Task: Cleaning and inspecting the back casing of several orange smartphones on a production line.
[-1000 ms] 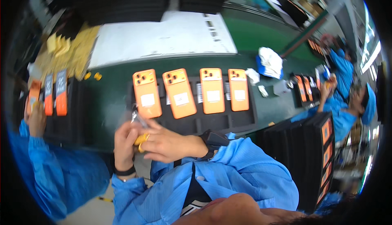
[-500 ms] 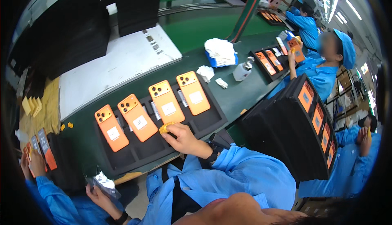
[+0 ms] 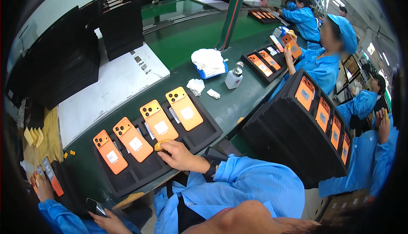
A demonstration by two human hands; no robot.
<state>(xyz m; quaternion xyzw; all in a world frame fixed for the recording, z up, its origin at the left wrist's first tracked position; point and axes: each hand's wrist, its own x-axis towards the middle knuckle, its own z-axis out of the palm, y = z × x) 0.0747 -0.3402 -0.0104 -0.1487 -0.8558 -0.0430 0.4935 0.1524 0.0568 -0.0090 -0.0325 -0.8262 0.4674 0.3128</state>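
Four orange phones lie back up in a black foam tray (image 3: pixel 140 179), each with a white label. From left to right they are the first phone (image 3: pixel 111 154), second phone (image 3: pixel 134 142), third phone (image 3: pixel 159 123) and fourth phone (image 3: pixel 185 111). My right hand (image 3: pixel 182 156), yellow covers on its fingertips, is closed at the lower end of the third phone; what its fingers pinch, if anything, is hidden. Low at the left, my left hand (image 3: pixel 109 222) grips a dark, glossy phone (image 3: pixel 97 207), held off the tray, with clear film (image 3: pixel 109 201) beside it.
A white cloth pile (image 3: pixel 208 62), crumpled tissue (image 3: pixel 195 86) and pump bottle (image 3: pixel 233 77) stand behind the tray. Stacked black trays (image 3: pixel 293 128) rise at right. Co-workers sit at right; another person's hand (image 3: pixel 44 188) works at far left. A white board (image 3: pixel 110 91) lies behind.
The view has shifted, so the tray sits lower and further left. In my left hand the phone's dark face now shows, where crinkled shiny film showed before. My right hand stays by the third phone.
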